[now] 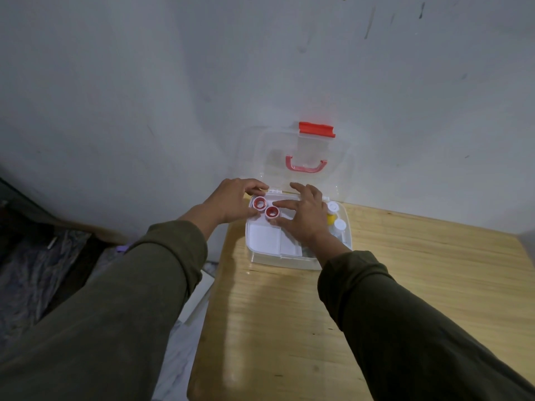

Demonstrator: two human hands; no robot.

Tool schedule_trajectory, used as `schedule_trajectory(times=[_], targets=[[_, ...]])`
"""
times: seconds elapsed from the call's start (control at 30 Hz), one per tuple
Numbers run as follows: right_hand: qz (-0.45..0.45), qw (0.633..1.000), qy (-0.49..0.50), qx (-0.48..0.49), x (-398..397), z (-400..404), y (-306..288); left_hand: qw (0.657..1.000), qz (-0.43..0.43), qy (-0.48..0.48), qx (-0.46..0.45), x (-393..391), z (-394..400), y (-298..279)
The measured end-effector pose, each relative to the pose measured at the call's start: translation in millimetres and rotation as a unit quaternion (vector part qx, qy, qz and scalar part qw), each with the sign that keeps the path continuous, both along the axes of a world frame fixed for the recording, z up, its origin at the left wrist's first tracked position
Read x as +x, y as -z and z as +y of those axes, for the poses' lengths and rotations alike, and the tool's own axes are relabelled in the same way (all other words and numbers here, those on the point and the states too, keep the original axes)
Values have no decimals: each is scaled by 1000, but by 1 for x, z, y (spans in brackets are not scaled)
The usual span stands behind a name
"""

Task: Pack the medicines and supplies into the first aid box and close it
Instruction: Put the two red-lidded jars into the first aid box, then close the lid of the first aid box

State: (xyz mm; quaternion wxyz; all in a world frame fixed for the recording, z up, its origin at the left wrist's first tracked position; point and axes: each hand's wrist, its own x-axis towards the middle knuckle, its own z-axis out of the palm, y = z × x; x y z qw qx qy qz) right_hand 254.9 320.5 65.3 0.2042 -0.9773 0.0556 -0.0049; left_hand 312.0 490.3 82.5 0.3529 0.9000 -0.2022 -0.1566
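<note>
A clear plastic first aid box (285, 261) stands open on the wooden table, its lid (338, 157) leaning back against the wall with a red handle (306, 165) and a red latch (317, 129). A white divided tray (265, 237) sits inside. Two red-rimmed tape rolls (259, 203) (272, 212) lie in the tray's far left part. My left hand (231, 202) rests beside the left roll, fingers touching it. My right hand (304, 215) is spread over the tray, its index finger by the right roll. White-capped bottles (339, 225) and a yellow item (331, 219) sit at the box's right side.
The wooden table (390, 285) reaches to the right and toward me. A grey wall (173, 82) rises just behind the box. Left of the table, dark cloth and clutter (37, 261) lie on the floor.
</note>
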Motion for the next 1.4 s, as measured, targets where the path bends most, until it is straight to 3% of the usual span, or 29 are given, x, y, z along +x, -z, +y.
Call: schedule_trajectory(times=[0.43, 0.73, 1.07, 1.27, 1.4], targets=[[-43, 998, -3, 40, -12, -12, -24, 999, -40, -29, 10, -10, -2, -7], [-78, 997, 8, 23, -49, -71, -56, 991, -121, -59, -11, -47, -33, -34], [6, 998, -64, -12, -100, -158, -38, 973, -169, -145, -58, -129, -94, -21], [61, 991, -107, -45, -126, -191, -10, 952, -195, -230, -50, -190, -140, 4], [104, 984, -122, -83, -142, -202, 14, 962, -161, -221, 2, -225, -170, 33]])
